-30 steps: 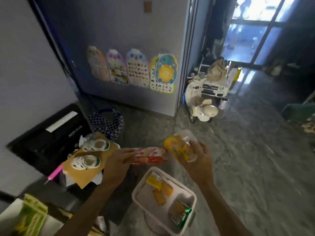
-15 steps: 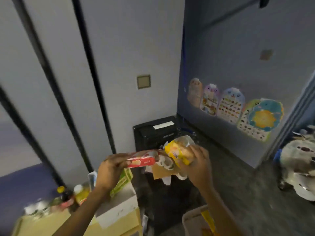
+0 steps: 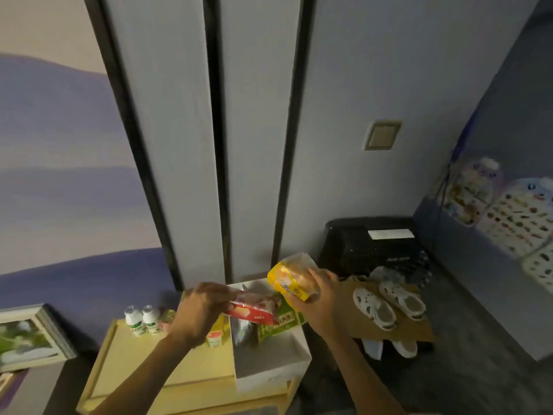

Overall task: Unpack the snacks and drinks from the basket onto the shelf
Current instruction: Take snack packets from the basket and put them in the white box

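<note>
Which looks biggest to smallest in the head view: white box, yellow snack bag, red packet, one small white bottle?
1. White box, clearly the largest.
2. Yellow snack bag and red packet: close in size, both partly hidden by the hands, so not ranked apart.
3. Small white bottle, the smallest, though it sits farther from the camera.

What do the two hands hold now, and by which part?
The left hand grips the red snack packet by its left end. The right hand holds the yellow snack bag by its right side.
</note>
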Available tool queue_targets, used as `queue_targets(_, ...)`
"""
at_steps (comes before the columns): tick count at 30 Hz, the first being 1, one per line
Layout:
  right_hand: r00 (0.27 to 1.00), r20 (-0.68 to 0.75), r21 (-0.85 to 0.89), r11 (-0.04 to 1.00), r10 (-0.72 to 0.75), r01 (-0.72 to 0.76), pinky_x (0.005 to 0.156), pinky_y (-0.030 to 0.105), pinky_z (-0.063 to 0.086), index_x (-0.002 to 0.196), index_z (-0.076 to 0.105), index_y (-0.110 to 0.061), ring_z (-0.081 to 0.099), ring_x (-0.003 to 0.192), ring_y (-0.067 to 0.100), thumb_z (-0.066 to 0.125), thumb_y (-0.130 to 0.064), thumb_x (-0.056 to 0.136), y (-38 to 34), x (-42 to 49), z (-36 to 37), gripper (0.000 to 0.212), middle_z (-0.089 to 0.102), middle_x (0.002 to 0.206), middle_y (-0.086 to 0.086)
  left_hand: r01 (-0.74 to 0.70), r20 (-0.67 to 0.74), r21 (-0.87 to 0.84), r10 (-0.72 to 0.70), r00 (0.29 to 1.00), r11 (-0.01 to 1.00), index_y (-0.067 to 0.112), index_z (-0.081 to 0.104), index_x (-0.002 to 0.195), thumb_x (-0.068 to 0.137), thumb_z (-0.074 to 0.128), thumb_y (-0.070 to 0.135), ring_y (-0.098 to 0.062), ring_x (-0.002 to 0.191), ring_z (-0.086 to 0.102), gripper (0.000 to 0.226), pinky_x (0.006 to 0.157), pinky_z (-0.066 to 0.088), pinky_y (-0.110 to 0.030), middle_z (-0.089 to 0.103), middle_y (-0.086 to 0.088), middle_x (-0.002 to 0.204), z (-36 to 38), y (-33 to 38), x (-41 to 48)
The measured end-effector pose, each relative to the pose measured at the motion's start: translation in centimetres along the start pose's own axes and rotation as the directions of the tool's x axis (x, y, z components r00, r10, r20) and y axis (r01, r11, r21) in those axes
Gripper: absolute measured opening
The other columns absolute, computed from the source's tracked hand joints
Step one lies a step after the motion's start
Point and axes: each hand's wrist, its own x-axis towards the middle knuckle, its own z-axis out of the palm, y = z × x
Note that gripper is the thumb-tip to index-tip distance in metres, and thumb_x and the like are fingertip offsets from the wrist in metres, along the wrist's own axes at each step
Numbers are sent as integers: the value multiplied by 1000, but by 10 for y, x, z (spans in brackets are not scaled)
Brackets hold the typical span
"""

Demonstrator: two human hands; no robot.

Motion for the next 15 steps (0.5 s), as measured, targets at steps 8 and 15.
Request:
queue_targets(8,979,172,-16,994,109,-107,76,12,54,143,53,-35,58,109,-3,75,-88,70,31,15,73,93,53,135,-12,-199,317,134,148,937,971,51,67,125,90,67,56,-11,137,54,35,105,49,-46,63,26,135,104,-18,4)
queue_targets(15,895,394,-83,978,209,-192,103,25,50,140,57,-38,58,126,14,70,-90,70,69,24,147,89,57,140,-8,-261,384,104,203,901,960,47,76,113,70,94,46,-15,137,60,46,101,56,-44,72,24,123,162,-16,2)
